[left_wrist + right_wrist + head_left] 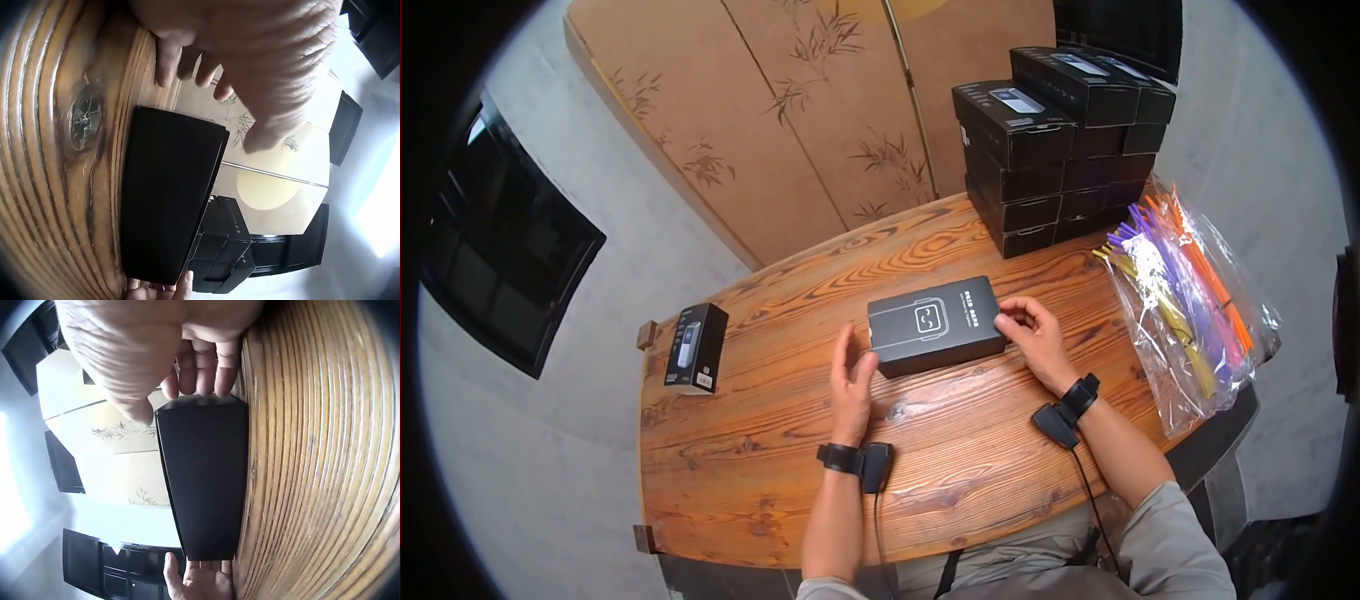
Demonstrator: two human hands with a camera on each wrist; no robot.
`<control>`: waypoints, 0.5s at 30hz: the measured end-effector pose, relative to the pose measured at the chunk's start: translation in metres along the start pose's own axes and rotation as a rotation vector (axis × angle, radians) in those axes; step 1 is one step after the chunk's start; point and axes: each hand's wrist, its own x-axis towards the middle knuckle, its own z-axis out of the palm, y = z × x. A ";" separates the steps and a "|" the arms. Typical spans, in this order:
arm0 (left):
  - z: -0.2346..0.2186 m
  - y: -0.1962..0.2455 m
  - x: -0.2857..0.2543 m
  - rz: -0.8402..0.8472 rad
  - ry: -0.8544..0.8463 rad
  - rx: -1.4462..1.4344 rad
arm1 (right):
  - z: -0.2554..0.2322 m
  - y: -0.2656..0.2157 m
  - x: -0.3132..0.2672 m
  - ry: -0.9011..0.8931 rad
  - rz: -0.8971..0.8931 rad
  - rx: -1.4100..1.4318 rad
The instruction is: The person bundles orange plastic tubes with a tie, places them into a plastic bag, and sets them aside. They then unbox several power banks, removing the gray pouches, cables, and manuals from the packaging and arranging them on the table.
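A flat black box [905, 317] with a white line drawing of a smiling face and small white lettering on its lid lies on the wooden table in front of the person. At its left end stands the left hand [852, 388], fingers straight and thumb apart from them. The right hand [1038, 342] is at the opposite end, its fingertips right at the box's edge and its fingers loosely bent. Both wrist views show the dark long side of the box, the left wrist one [169, 194] and the right wrist one [203, 475].
Several similar black boxes [1010, 140] are stacked at the back right of the table [800, 460]. Clear plastic bags with yellow, purple, pink and orange sticks [1190, 300] lie at the right. Another black box [697, 348] stands near the left edge. Behind is a panelled screen [800, 110].
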 end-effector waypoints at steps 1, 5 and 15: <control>0.001 0.003 -0.001 -0.006 -0.048 0.020 | -0.001 -0.002 -0.001 -0.009 -0.036 -0.082; -0.007 -0.004 0.001 -0.095 -0.109 0.025 | -0.002 -0.012 -0.006 -0.037 0.003 -0.135; -0.005 -0.012 0.004 0.045 0.021 0.085 | -0.006 -0.004 -0.001 0.029 0.061 0.091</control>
